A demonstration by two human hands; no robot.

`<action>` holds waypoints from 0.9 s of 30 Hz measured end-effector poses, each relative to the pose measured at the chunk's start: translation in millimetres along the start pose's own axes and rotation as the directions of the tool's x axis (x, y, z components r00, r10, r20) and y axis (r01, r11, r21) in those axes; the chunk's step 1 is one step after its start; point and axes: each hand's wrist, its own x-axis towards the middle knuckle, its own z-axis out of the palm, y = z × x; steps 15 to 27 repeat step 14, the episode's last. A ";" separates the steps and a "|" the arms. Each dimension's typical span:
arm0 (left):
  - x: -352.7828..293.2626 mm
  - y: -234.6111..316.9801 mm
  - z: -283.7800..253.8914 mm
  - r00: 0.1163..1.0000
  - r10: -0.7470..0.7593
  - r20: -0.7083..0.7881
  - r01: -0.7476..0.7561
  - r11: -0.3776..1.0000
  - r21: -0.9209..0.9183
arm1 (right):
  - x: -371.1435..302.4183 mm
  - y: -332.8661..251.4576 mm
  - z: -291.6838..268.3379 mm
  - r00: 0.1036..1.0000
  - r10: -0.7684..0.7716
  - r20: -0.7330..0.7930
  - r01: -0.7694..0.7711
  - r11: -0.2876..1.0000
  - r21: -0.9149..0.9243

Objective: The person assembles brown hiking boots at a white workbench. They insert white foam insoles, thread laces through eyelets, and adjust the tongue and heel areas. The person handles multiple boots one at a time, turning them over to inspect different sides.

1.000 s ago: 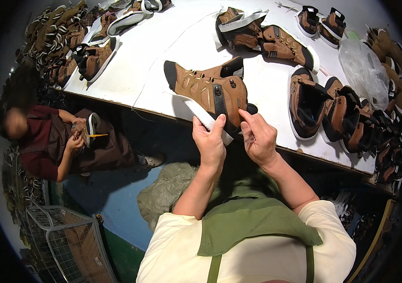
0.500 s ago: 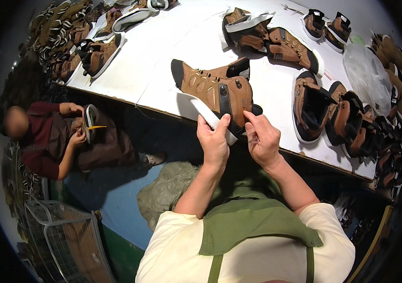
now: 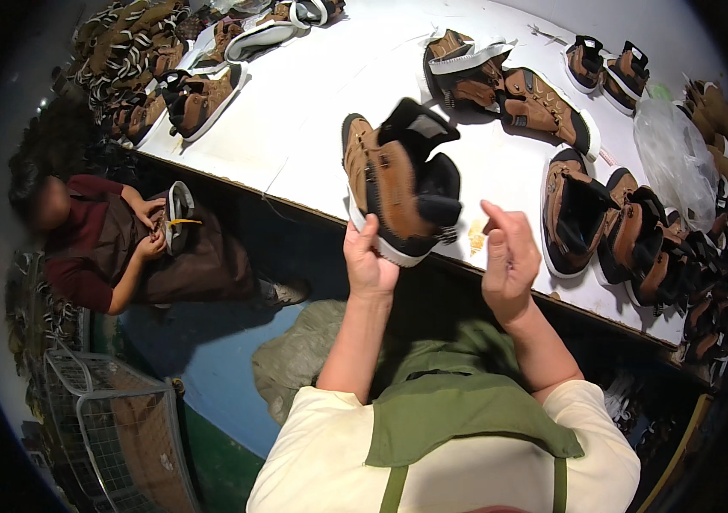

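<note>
A brown and black ankle boot [image 3: 394,188] with a white sole is held up over the near edge of the white table. My left hand [image 3: 371,267] is closed around the sole near its heel, thumb along the side. The boot tilts so that its dark padded collar and tongue face up and right. To the right of the boot, and apart from it, is my right hand [image 3: 511,263]. Its fingers are loosely bent and apart, with nothing visible between them.
The white table [image 3: 295,111] carries a pile of brown boots [image 3: 475,81], more boots [image 3: 573,209] on the right, and a clear plastic bag [image 3: 672,154]. At left a seated person [image 3: 124,231] handles a shoe with a yellow strip. A wire cart [image 3: 124,427] stands lower left.
The boot has turned from showing its side to showing its collar opening. My right hand has let go of it and moved right. The table's contents appear shifted slightly right and down.
</note>
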 end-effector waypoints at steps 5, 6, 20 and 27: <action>12.5 3.9 -88.5 0.982 -0.185 0.030 0.185 0.929 -0.320 | 11.7 12.1 10.9 0.997 0.066 0.034 -0.068 0.997 0.038; 10.0 -0.6 -95.5 0.985 -0.128 -0.116 0.108 0.980 -0.169 | 12.4 12.8 15.7 0.995 0.082 0.057 -0.085 0.995 0.047; 13.5 -41.8 -183.4 0.957 0.177 -0.228 -0.126 0.967 0.222 | -5.2 15.1 48.9 0.990 0.031 0.139 -0.047 0.993 0.111; 13.5 -41.8 -183.4 0.957 0.177 -0.228 -0.126 0.967 0.222 | -5.2 15.1 48.9 0.990 0.031 0.139 -0.047 0.993 0.111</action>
